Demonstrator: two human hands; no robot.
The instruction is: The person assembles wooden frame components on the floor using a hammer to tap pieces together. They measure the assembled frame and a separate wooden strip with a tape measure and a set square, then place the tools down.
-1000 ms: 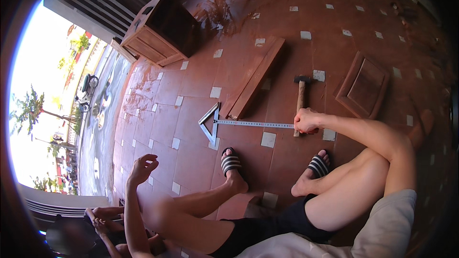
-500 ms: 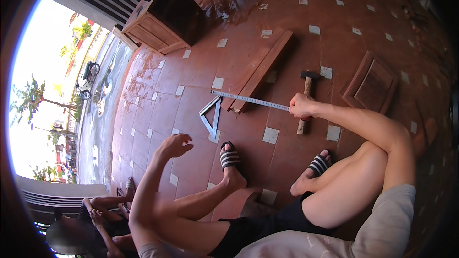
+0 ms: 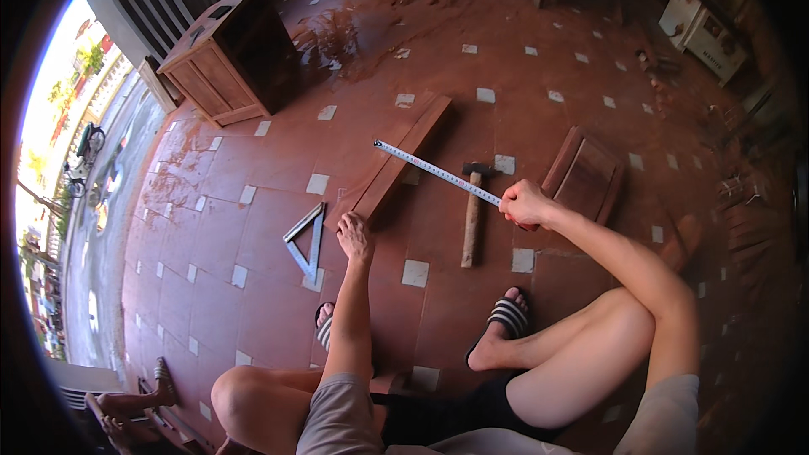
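While right hand (image 3: 524, 204), fingers closed, holds extended white tape measure (image 3: 438, 172) over reddish-brown wooden beam (image 3: 368, 188) on red tiled floor (image 3: 455, 329), left hand (image 3: 356, 238), empty before, now touches beam's near end, fingers half-curled, seemingly steadying it.

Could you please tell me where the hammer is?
In the head view, the hammer lies on the floor just right of centre, between plank and panel, the tape passing over its handle.
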